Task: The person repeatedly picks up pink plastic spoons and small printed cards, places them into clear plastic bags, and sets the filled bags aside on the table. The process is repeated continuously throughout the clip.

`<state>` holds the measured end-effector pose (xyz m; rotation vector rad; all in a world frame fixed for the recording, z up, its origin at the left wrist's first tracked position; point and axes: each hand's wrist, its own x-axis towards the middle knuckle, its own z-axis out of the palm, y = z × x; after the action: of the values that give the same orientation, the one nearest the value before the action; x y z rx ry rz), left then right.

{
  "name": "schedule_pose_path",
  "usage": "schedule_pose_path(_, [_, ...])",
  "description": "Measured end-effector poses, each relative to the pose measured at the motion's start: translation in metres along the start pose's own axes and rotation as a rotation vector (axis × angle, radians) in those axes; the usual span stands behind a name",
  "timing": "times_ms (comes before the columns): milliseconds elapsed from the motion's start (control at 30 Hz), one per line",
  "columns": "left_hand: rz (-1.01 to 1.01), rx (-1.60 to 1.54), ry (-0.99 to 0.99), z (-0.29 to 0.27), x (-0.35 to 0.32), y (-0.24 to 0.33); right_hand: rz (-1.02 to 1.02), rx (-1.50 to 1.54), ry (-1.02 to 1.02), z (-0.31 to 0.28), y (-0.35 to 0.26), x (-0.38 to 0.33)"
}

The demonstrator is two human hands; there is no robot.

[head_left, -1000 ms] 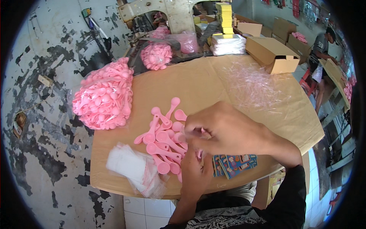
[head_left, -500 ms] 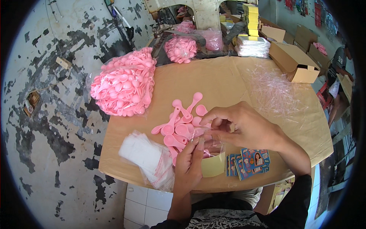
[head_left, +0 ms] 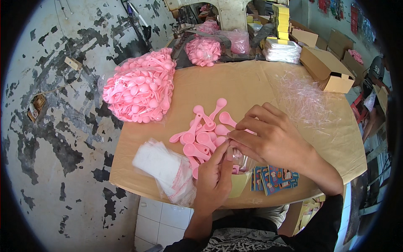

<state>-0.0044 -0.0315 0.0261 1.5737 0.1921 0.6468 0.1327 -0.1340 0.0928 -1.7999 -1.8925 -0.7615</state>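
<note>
A small clear plastic bag (head_left: 242,161) hangs between my hands, with a pale yellow card (head_left: 238,186) and a bit of pink showing in its lower part. My left hand (head_left: 213,178) is closed on the bag's left edge, thumb and fingers pinching it. From the right, my right hand (head_left: 268,136) reaches over with bent fingers and pinches the bag's top; its fingertips nearly meet my left thumb. Just beyond lies a loose heap of pink plastic scoops (head_left: 204,137). Flat empty clear bags (head_left: 161,168) lie left of my left hand, and blue printed cards (head_left: 279,179) lie below my right wrist.
A big clear sack of pink scoops (head_left: 140,86) stands at the table's far left. Thin clear plastic strips (head_left: 304,98) are scattered at the right, before a cardboard box (head_left: 327,69). A sewing machine (head_left: 231,14) stands behind the table (head_left: 247,84). A person (head_left: 375,77) is at far right.
My hands have drawn closer together at the bag's top, the right hand's fingers curling downward more. The view has shifted slightly. The bag is still held.
</note>
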Motion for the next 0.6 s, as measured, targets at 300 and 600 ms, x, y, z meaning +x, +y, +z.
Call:
schedule_pose_path(300, [0.108,0.525,-0.190,0.004,-0.001,0.002,0.036,0.034,-0.264,0.006,0.020,-0.026])
schedule_pose_path(600, [-0.042,0.355,-0.139,0.004,0.002,-0.006,0.036,0.239,-0.094,0.011,0.015,-0.039])
